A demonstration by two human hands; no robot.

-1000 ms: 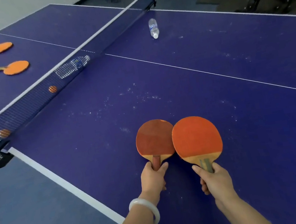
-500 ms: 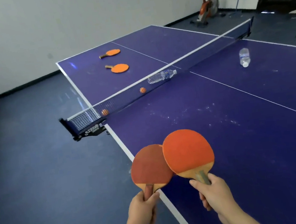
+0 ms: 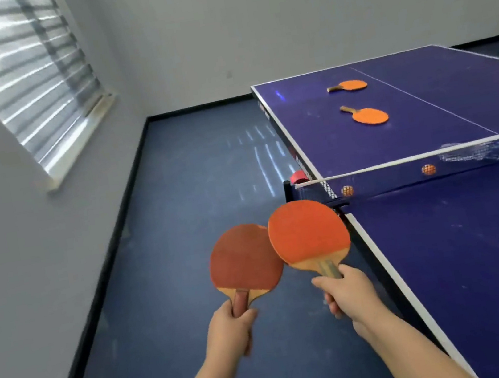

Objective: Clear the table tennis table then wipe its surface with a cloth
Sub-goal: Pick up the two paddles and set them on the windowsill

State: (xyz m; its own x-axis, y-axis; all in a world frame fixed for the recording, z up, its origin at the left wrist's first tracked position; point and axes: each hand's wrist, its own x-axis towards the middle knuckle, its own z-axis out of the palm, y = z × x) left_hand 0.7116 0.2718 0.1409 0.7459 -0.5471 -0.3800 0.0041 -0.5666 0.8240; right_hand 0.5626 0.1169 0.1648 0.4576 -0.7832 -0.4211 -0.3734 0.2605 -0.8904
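Note:
My left hand [image 3: 230, 331] grips the handle of a dark red paddle [image 3: 242, 259], held over the floor beside the table. My right hand [image 3: 351, 295] grips the handle of a brighter orange paddle [image 3: 308, 233], whose blade overlaps the red one near the table's side edge. The blue table tennis table [image 3: 477, 251] fills the right. Beyond the net [image 3: 399, 163] lie two orange paddles [image 3: 370, 115] [image 3: 351, 85]. Two orange balls [image 3: 347, 190] [image 3: 428, 169] and a lying clear bottle [image 3: 479, 151] show through the net.
Blue floor [image 3: 183, 231] stretches to the left of the table up to a grey wall with a blinded window [image 3: 27, 76]. A red object [image 3: 298, 176] sits under the table by the net post. Pale smudges mark the near table half.
The view has swung left. Both hands with their paddles have gone from above the table to over the floor beside its edge. The second bottle has left the view.

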